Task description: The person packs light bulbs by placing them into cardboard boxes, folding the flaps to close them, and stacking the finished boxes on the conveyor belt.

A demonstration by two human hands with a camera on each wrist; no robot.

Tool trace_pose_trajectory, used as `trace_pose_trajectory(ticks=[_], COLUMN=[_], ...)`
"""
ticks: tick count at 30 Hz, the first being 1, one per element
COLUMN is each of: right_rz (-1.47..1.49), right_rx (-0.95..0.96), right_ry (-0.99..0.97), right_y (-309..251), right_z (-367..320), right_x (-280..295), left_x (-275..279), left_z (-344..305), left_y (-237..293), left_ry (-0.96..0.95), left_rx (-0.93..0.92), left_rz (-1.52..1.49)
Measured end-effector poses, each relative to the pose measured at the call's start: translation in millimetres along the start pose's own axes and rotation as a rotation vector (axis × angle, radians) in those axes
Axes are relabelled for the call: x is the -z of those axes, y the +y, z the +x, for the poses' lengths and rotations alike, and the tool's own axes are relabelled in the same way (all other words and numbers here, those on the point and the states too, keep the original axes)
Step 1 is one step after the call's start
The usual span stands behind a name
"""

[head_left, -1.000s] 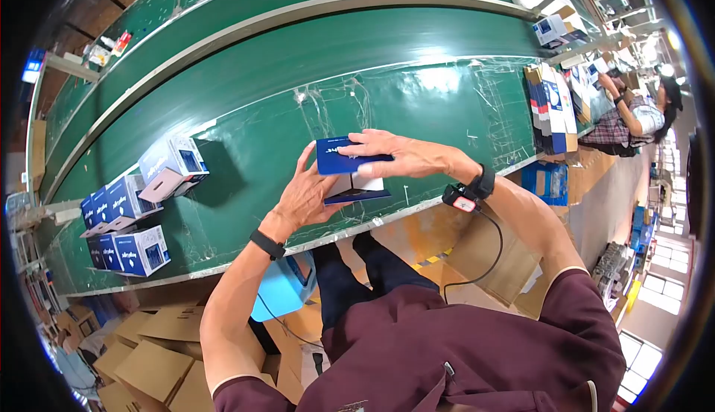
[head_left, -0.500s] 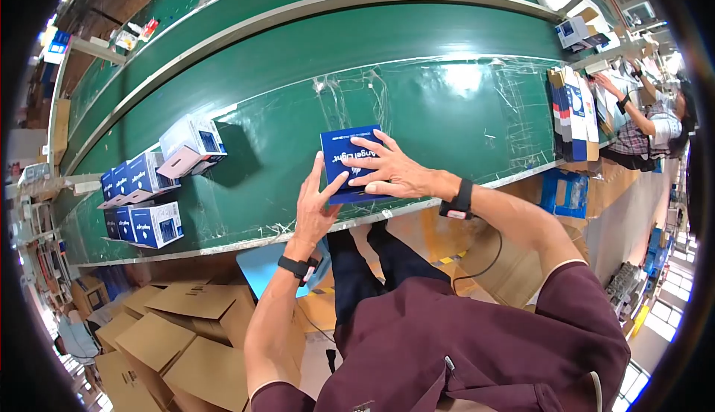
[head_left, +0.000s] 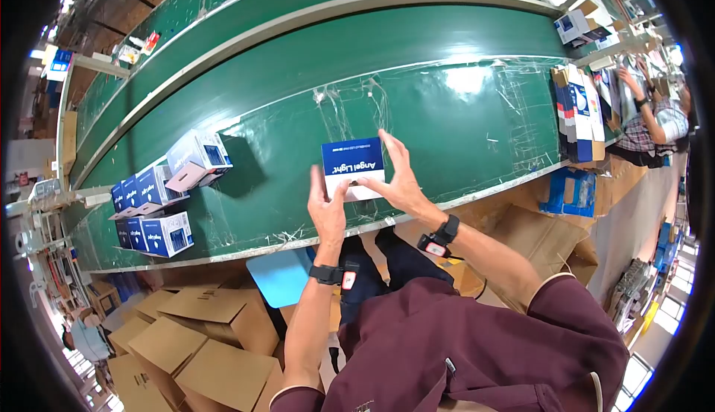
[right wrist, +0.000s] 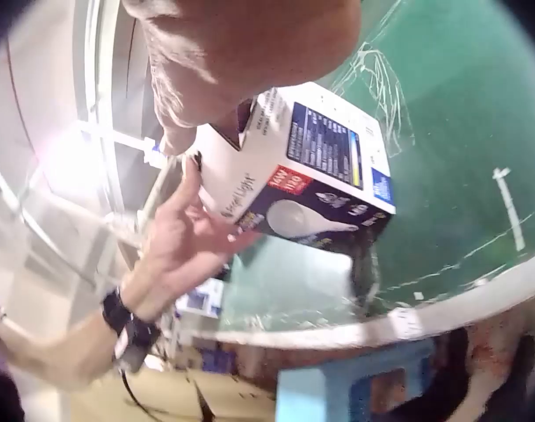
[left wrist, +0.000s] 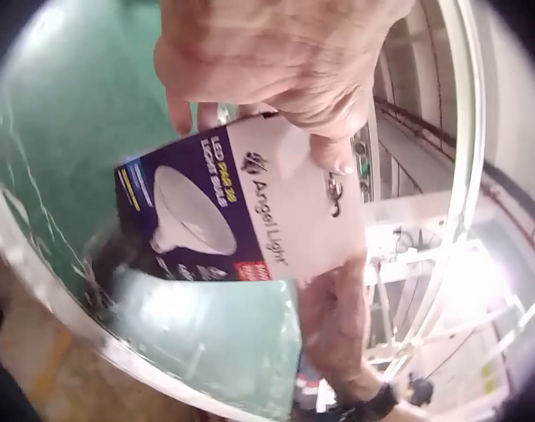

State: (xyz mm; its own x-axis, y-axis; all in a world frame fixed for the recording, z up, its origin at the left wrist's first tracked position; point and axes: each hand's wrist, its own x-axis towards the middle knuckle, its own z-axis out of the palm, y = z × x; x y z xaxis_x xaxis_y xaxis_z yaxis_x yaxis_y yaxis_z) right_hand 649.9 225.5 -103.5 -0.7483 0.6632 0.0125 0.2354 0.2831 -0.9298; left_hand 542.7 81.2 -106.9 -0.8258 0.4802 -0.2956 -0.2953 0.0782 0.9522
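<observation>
A blue-and-white light bulb box [head_left: 352, 151] with "Angel Light" print is over the green table, between both hands. A picture of a white bulb shows on the side of the box [left wrist: 193, 211] in the left wrist view. My left hand [head_left: 327, 214] holds its left side, the thumb on the white part near the edge. On the opposite side, my right hand [head_left: 403, 186] has its fingers stretched along the box and its thumb at the same white part. Both thumbs lie close to a small dark slot there. The left hand [right wrist: 184, 242] reaches around the box in the right wrist view.
Several similar boxes [head_left: 153, 188] stand at the left of the green table [head_left: 261, 159]. Flat cartons [head_left: 577, 114] are stacked at the right end, near another person [head_left: 655, 125]. Below the table edge are a blue stool [head_left: 279, 274] and large brown cartons [head_left: 216, 367].
The box has turned from an open side facing the body, through a printed face under the right hand, to a blue-and-white face up. The right hand has moved from its top to its right side.
</observation>
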Motion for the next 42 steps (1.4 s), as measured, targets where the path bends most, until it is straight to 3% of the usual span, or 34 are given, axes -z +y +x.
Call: trace_pose_trajectory(ticks=[3, 7, 9, 10, 13, 15, 16, 18, 22, 23, 25, 28, 31, 32, 35, 39, 42], right_rz=[0.230, 0.232, 0.522, 0.546, 0.691, 0.649, 0.641, 0.631, 0.486, 0.613, 0.608, 0.579, 0.585, 0.594, 0.529, 0.365, 0.333], right_rx=[-0.001, -0.009, -0.182, -0.300, -0.376, -0.363, -0.354, -0.365, -0.345, -0.403, -0.370, -0.384, -0.426, -0.440, -0.408, -0.309, -0.270], right_ry=[0.047, 0.004, -0.041, 0.028, -0.070, -0.048, -0.069, -0.097, -0.103, -0.162, -0.114, -0.162, -0.156, -0.173, -0.248, -0.276, -0.362], right_y=[24.4, 24.4, 26.7, 33.5, 12.1, 15.3, 11.9, 10.4, 10.9, 2.0, 31.5, 17.9, 3.6, 2.0, -13.3, -3.4, -18.3], right_z=[-4.6, -0.6, -0.9, -4.4, -5.7, -5.6, -3.8, -3.8, -0.3, -3.1, -0.9, 5.9, 4.3, 6.8, 25.9, 84.1, 146.9], right_x=[-34.1, -28.9, -28.1, -33.8, -29.0, -30.1, -28.4, -25.3, -25.4, -18.7, -26.5, -12.1, -19.1, -23.5, -49.8, -101.4, -153.3], left_x=[7.5, 8.9, 7.0, 5.6, 6.3, 0.8, -1.4, -3.3, -7.0, -7.2, -4.5, 7.5, 43.9, 69.3, 146.6, 257.6, 312.6], left_z=[8.7, 35.5, 50.0, 46.3, 35.1, 45.5, 43.8, 42.4, 44.7, 37.6, 42.3, 54.6, 56.5, 36.1, 31.5, 30.6, 56.3], left_y=[-7.9, -3.2, -16.4, -7.1, -11.5, -6.6, -1.9, -12.5, -10.6, -4.4, -9.7, -25.1, -32.1, 25.7, 29.7, 13.4, 24.8], left_ry=[-0.131, -0.216, -0.193, -0.197, -0.176, -0.145, -0.110, -0.018, 0.014, 0.023, -0.016, -0.140, -0.057, -0.164, 0.068, 0.346, 0.481], left_rx=[0.095, 0.224, 0.075, 0.104, 0.064, -0.070, -0.009, -0.094, -0.090, -0.082, -0.056, -0.061, -0.202, -0.092, -0.234, -0.153, -0.173], left_rz=[0.015, 0.009, 0.246, 0.295, 0.398, 0.436, 0.531, 0.620, 0.695, 0.719, 0.774, 0.524, 0.435, 0.371, 0.439, 0.501, 0.364])
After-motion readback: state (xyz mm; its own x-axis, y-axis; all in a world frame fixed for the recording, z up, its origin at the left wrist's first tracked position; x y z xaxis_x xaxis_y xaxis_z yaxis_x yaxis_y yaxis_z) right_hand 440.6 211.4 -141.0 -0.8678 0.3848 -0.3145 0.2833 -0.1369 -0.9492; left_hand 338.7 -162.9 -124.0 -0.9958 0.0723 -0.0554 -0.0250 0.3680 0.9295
